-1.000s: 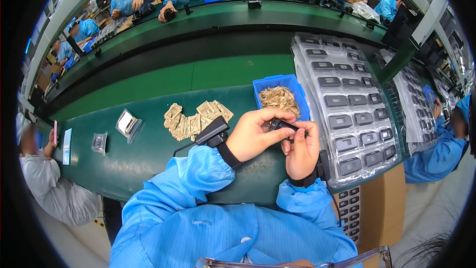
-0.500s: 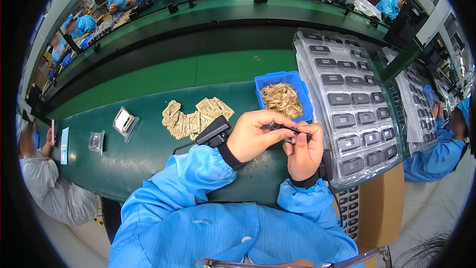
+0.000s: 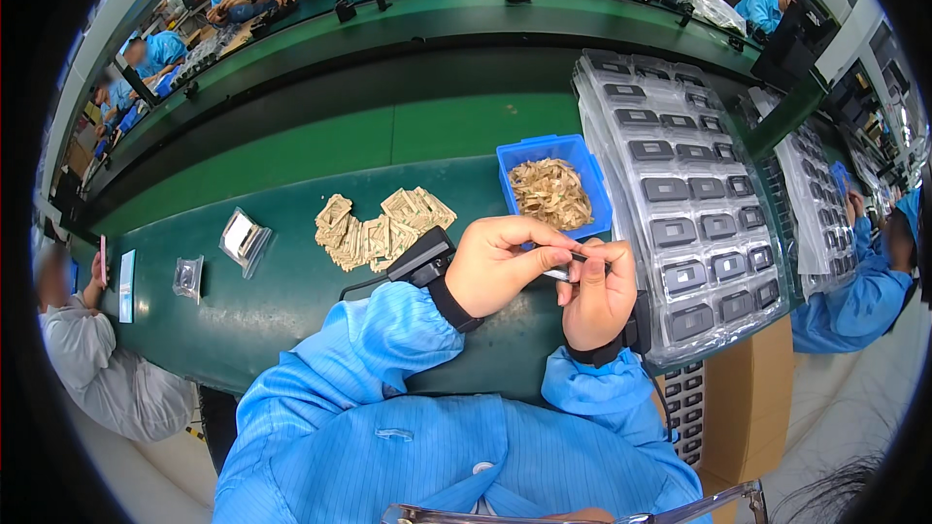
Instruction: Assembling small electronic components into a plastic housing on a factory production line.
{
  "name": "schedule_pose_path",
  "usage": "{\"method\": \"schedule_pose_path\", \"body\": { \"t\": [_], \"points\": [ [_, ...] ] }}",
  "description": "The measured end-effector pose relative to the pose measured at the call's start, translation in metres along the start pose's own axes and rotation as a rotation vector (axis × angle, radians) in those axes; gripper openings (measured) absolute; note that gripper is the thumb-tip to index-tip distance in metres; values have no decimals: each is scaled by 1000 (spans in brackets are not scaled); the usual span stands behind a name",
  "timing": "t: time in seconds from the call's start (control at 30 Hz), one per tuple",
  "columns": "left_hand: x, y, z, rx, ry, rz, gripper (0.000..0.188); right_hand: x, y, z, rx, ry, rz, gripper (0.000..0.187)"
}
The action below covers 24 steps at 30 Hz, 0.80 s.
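Note:
Above the green table, my left hand (image 3: 500, 262) and my right hand (image 3: 600, 299) meet, both closed on one small black plastic piece (image 3: 558, 273). A pale, shiny edge of it shows between thumbs and fingertips; fingers hide the rest. Just beyond my hands sits a blue bin (image 3: 599, 196) filled with tan paper-like scraps (image 3: 550, 192). Left of my hands lies a pile of flat tan frame-shaped pieces (image 3: 381, 230). To the right, a clear plastic tray (image 3: 649, 262) holds rows of black rectangular housings (image 3: 671, 232).
Two clear bags (image 3: 245, 237) (image 3: 188, 278) lie on the table's left. An open cardboard box (image 3: 746, 398) stands below the tray, at right. Beyond the table runs a conveyor (image 3: 427, 19) carrying small black parts. Co-workers sit across it and at both sides.
The black piece has turned between my fingers, so a pale, shiny edge now shows. My hands stay nearly in place. Parts on the far conveyor have shifted slightly right.

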<state>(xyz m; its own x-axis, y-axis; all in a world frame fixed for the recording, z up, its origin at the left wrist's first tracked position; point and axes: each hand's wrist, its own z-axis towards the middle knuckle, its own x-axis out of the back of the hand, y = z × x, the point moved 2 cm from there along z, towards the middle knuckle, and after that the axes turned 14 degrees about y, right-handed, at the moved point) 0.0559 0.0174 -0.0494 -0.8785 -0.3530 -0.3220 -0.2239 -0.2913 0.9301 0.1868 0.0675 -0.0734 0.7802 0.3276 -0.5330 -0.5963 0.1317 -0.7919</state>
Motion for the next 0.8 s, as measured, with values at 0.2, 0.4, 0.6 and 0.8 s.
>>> {"method": "schedule_pose_path", "body": {
  "t": [0.2, 0.4, 0.6, 0.8],
  "points": [
    [5, 22, 9, -114, -76, 456, 16, 8, -6, 4, -194, 195, -93, 27],
    [9, 22, 11, -501, -59, 775, 12, 3, -5, -2, -283, 105, -30, 39],
    [-8, 27, 9, -833, -118, 935, 25, 8, 0, -1, -167, -82, -170, 32],
    [-2, 19, 1, -586, 191, 788, 16, 1, 9, 6, -290, 28, -67, 37]
  ]
}}
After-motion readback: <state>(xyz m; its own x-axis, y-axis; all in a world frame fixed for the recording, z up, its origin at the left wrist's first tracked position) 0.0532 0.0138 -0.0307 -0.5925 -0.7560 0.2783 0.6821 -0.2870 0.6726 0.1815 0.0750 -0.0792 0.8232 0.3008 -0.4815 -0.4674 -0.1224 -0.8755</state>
